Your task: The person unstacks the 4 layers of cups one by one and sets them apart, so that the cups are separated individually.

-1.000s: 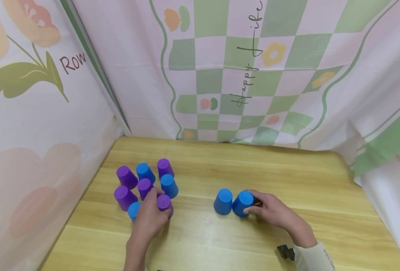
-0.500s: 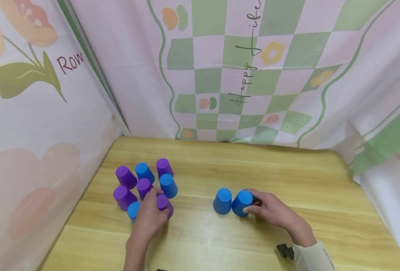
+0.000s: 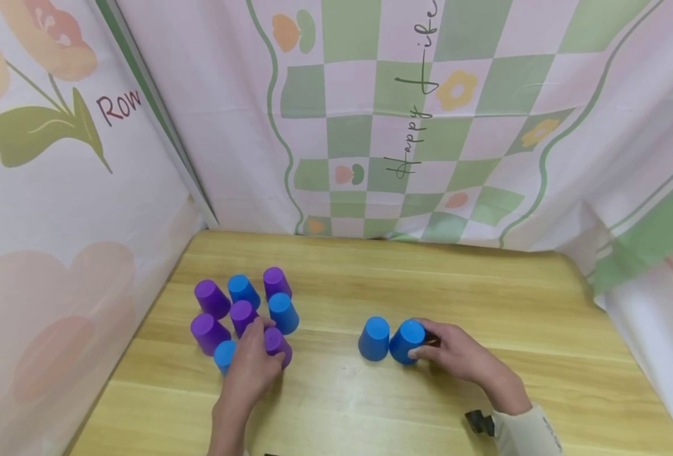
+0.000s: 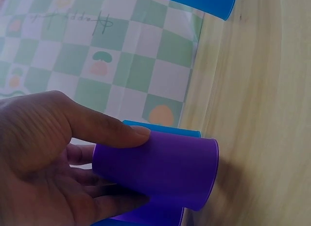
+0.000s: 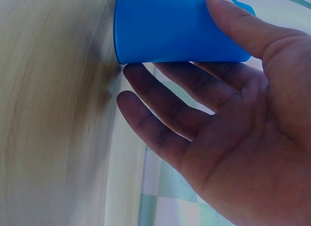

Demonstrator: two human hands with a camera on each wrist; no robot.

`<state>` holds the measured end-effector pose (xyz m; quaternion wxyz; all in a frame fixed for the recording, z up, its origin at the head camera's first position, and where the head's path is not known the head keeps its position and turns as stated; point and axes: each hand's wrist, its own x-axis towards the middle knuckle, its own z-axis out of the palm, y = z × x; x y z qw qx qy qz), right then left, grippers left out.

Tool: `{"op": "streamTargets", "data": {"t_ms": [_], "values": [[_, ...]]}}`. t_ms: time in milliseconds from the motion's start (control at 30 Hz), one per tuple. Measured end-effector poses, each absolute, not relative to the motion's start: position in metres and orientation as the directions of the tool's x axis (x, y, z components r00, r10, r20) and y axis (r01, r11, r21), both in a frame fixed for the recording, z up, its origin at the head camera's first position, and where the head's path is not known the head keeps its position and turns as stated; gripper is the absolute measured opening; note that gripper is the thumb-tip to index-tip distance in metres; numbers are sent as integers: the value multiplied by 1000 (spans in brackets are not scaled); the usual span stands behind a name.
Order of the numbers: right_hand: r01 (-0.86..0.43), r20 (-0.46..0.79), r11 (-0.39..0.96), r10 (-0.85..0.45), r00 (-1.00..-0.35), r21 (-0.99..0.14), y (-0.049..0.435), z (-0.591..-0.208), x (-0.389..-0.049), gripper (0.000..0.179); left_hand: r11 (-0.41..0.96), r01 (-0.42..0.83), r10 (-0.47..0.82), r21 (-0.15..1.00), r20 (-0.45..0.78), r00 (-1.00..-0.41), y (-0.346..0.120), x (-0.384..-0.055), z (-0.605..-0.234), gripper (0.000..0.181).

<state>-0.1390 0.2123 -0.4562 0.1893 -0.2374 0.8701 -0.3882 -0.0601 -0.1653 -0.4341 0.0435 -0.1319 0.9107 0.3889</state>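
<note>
My left hand grips an upside-down purple cup, thumb on its near side; the left wrist view shows the thumb and fingers around this purple cup. My right hand holds an upside-down blue cup between thumb and fingers. In the right wrist view the thumb lies on this blue cup, with the fingers along its other side. A second blue cup stands just left of the held one, close beside it.
Several upside-down purple and blue cups cluster around my left hand, among them a purple cup and a blue cup. A small black object is by my right sleeve. A patterned curtain borders the wooden table at the back.
Both hands stay on the same cups in the same places. Only a slight shift of the head view shows.
</note>
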Motion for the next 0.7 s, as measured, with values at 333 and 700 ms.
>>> {"op": "streamTargets", "data": {"t_ms": [333, 700], "values": [[-260, -151, 587, -558, -816, -767, 212, -456, -139, 41, 663, -217, -195, 716, -114, -974, -164, -56, -426, 60], [-257, -155, 593, -554, -818, -763, 211, -456, -139, 41, 645, -141, -194, 751, -18, -981, -165, -50, -411, 57]]}}
